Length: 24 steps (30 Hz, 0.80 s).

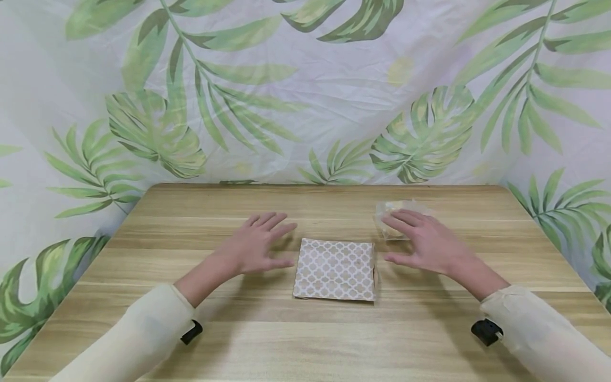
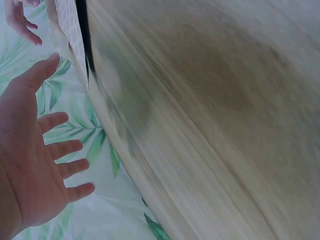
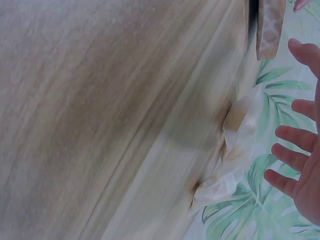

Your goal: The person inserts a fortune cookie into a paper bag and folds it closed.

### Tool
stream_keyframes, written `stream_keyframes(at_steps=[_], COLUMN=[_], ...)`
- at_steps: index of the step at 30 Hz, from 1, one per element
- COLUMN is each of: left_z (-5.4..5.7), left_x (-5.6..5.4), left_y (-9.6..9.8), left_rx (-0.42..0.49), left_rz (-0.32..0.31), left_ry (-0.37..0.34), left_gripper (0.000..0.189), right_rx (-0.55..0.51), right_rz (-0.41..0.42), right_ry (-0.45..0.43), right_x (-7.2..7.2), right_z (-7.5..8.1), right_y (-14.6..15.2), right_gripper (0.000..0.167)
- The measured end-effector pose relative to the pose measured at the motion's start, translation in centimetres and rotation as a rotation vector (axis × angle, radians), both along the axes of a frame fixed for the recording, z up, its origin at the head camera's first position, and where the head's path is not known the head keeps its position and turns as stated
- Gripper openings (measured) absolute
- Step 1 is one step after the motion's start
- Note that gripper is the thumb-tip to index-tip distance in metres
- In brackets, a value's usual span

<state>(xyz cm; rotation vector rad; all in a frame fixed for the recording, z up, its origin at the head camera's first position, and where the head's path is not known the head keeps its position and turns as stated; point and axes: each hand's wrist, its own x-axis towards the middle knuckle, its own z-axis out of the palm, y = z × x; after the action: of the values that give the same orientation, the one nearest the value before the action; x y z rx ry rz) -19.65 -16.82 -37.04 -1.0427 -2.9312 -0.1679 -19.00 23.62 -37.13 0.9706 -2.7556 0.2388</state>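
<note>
A flat paper packet (image 1: 334, 270), tan with a white lattice pattern, lies on the wooden table in front of me. To its left hovers my left hand (image 1: 260, 244), fingers spread and holding nothing. My right hand (image 1: 425, 241) is on the packet's other side, also spread, with nothing in its grasp. Behind the right fingers sits a crinkled clear plastic bag (image 1: 393, 206) with something pale yellow inside, partly hidden by that hand. In the right wrist view the plastic bag (image 3: 237, 142) stands beside the straight fingers, and the packet (image 3: 271, 30) shows near the thumb.
The wood-grained table (image 1: 296, 339) reaches back to a white cloth (image 1: 267, 122) printed with green leaves. A small black device (image 1: 487, 331) is at the right sleeve's cuff, and another black device (image 1: 192, 332) at the left one.
</note>
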Motion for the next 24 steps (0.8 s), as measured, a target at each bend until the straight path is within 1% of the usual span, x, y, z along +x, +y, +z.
stream_keyframes(at_steps=[4,6,8,11,14,16,18,21,24], left_z=[0.0,0.0,-0.1,-0.2,-0.4,-0.6,-0.7,-0.7,-0.7], left_x=[0.1,0.1,0.0,0.0,0.0,0.1,0.1,0.2,0.1], left_y=[0.9,1.4,1.8,2.4,2.7,3.0,3.1,3.3,3.5], left_rx=[0.004,0.002,0.001,0.016,0.036,0.038,0.034,0.023,0.023], left_rz=[-0.021,-0.042,-0.077,-0.152,-0.233,-0.265,-0.283,-0.287,-0.296], left_ry=[-0.033,-0.046,-0.064,-0.099,-0.132,-0.145,-0.151,-0.163,-0.172], left_gripper=[0.083,0.082,0.081,0.078,0.076,0.075,0.074,0.074,0.074], right_rx=[-0.026,-0.051,-0.082,-0.142,-0.203,-0.236,-0.258,-0.284,-0.282], right_rz=[0.028,0.051,0.081,0.128,0.149,0.157,0.164,0.194,0.214], right_ry=[0.014,0.031,0.046,0.036,-0.012,-0.041,-0.066,-0.104,-0.165], right_x=[0.0,0.0,-0.1,-0.2,-0.1,0.0,0.2,0.3,0.5], right_z=[-0.1,-0.2,-0.2,-0.2,-0.3,-0.3,-0.3,-0.1,0.0], right_y=[-0.3,-0.5,-0.7,-1.0,-1.3,-1.5,-1.8,-2.1,-2.4], right_gripper=[0.078,0.075,0.071,0.063,0.056,0.051,0.047,0.039,0.034])
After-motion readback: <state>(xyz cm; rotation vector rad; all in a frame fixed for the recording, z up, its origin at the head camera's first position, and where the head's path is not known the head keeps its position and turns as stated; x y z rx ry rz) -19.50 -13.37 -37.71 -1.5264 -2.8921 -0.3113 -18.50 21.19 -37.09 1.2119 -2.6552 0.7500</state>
